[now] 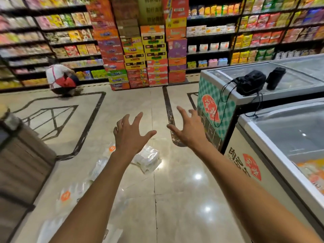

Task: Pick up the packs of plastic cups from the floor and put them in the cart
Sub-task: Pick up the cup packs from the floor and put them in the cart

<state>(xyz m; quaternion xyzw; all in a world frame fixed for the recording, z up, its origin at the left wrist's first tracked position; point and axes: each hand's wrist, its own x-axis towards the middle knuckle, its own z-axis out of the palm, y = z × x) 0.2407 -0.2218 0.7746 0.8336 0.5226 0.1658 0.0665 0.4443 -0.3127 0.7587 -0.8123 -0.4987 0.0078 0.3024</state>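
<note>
Both the left hand (130, 135) and right hand (188, 128) hover spread and empty at frame centre, while several clear plastic-wrapped cup packs (148, 157) lie on the glossy floor (184, 199) at lower left, none visibly carted.

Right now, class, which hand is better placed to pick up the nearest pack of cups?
Probably the left hand: it hovers open right over the white pack of cups, while the right hand is off toward the freezer.
</note>
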